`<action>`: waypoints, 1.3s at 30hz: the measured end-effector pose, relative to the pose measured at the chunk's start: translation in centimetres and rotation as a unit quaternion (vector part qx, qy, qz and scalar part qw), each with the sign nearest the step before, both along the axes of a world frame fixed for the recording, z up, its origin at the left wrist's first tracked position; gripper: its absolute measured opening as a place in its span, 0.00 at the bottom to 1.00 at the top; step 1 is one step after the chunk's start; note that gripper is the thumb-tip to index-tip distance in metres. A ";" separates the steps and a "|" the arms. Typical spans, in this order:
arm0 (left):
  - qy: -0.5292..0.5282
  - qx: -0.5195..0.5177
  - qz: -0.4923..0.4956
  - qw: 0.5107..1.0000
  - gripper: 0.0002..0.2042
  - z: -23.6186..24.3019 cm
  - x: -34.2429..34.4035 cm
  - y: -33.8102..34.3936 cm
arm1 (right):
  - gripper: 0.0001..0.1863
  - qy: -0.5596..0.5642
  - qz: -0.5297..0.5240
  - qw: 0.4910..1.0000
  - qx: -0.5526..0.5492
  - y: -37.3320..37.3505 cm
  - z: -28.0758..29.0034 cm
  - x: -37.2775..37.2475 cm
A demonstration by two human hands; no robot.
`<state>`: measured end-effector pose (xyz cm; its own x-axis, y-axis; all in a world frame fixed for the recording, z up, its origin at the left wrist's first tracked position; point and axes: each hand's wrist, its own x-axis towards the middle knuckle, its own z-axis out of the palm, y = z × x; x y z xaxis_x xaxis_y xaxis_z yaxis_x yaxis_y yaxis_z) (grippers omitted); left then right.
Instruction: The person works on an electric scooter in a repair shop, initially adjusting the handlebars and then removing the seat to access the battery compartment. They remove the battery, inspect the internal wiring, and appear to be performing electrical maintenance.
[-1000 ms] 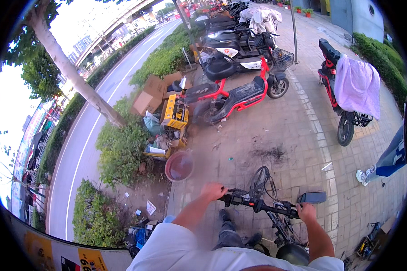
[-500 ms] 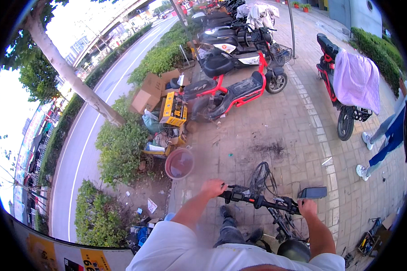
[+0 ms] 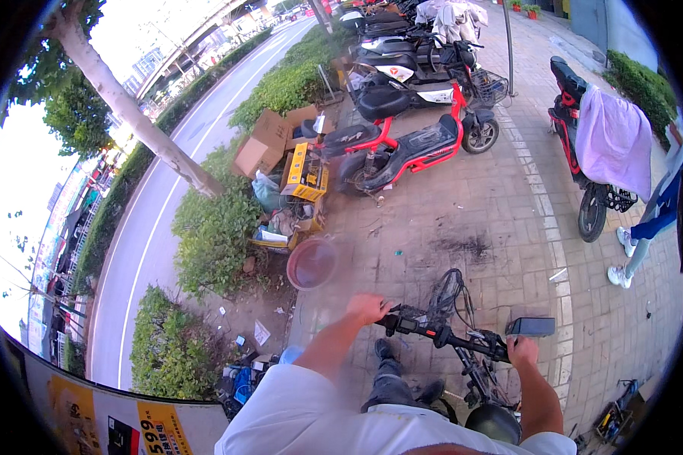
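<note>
A black handlebar (image 3: 425, 331) of a two-wheeler spans between my hands, with loose looped cables (image 3: 449, 303) and a dark frame (image 3: 474, 379) below it. My left hand (image 3: 370, 309) is closed on the left end of the bar. My right hand (image 3: 522, 351) is closed on the right end, beside a dark rectangular object (image 3: 531, 327), perhaps a mirror. A black rounded saddle (image 3: 495, 425) sits under my body.
Red and black scooters (image 3: 417, 148) stand in a row ahead. A draped scooter (image 3: 613, 148) and another person's legs (image 3: 634, 258) are at the right. Boxes (image 3: 259, 142), a red bucket (image 3: 311, 264) and shrubs (image 3: 212, 235) line the left. Tools (image 3: 615, 417) lie at the lower right.
The scene has shifted slightly rightward in view, and the handlebar with both hands sits a little higher. The other person's legs at the right have stepped to a new stance.
</note>
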<state>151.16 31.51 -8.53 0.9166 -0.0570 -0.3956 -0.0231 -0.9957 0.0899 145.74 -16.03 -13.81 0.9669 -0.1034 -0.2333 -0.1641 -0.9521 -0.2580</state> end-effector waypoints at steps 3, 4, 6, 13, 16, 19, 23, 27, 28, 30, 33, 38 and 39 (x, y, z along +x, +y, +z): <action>0.003 0.003 0.000 1.000 0.25 0.1 0.1 -0.2 | 0.24 0.002 0.000 1.000 0.000 0.0 0.4 0.0; 0.001 -0.001 0.002 1.000 0.25 0.0 0.1 -0.1 | 0.24 0.004 -0.001 1.000 -0.001 0.1 0.5 0.0; 0.000 -0.002 0.000 1.000 0.26 -0.2 0.0 -0.1 | 0.24 -0.001 0.000 1.000 -0.003 0.2 0.7 -0.1; 0.021 0.018 -0.020 0.999 0.29 -0.3 0.0 0.0 | 0.24 0.009 0.015 1.000 0.004 0.2 1.0 -0.3; 0.024 0.032 -0.030 0.999 0.32 -0.3 -0.1 0.2 | 0.25 0.018 0.017 1.000 0.015 0.7 1.7 -0.3; 0.044 0.034 -0.045 0.997 0.34 -0.7 0.2 0.4 | 0.26 0.050 0.024 0.998 0.016 0.3 0.4 -0.2; 0.059 0.014 -0.050 0.997 0.35 -1.2 0.8 0.2 | 0.27 0.058 0.006 0.998 0.012 1.0 2.0 -0.2; 0.043 -0.028 -0.003 0.999 0.33 -0.3 0.6 0.2 | 0.26 0.082 0.005 0.997 -0.010 -0.4 -0.5 0.6; 0.046 -0.010 -0.013 0.999 0.33 0.0 1.0 -0.4 | 0.26 0.058 0.000 0.998 -0.005 -0.8 -1.7 0.5; 0.061 0.033 -0.001 0.998 0.32 -1.0 0.9 -0.4 | 0.26 0.090 -0.004 0.996 -0.009 -0.5 -1.8 0.9; 0.047 0.063 0.010 0.997 0.28 -2.7 0.8 0.7 | 0.26 0.076 0.030 0.997 0.000 -0.4 -1.4 1.6; -0.010 0.089 -0.038 0.995 0.29 -3.3 0.9 -0.2 | 0.27 0.077 -0.001 0.997 0.011 -1.3 -0.7 -0.6; -0.010 0.095 -0.032 0.995 0.29 -3.1 0.3 0.3 | 0.26 0.089 0.008 0.996 0.012 -0.7 -0.1 0.0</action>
